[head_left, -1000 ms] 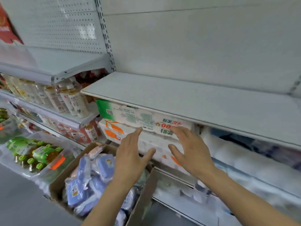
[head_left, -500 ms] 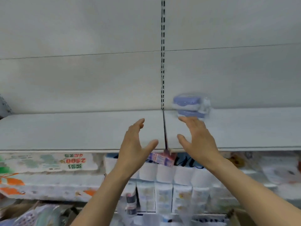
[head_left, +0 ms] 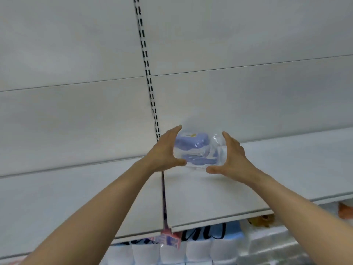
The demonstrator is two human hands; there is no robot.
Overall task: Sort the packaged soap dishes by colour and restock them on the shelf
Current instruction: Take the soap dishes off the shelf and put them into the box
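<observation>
Against the shelf (head_left: 210, 197) back, light, crinkly, slippery soap dishes (head_left: 196, 150) sit between the spread left hand (head_left: 164, 152) and right hand (head_left: 232, 157), best cupped by their sides.

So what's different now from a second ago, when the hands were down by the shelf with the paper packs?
Both hands have risen to the upper shelf. The left hand and right hand now bracket the blue soap dish packs from either side; a grip can't be confirmed. Half a second ago they were short of the packs. The stack itself stays at the back of the shelf, as before.
</observation>
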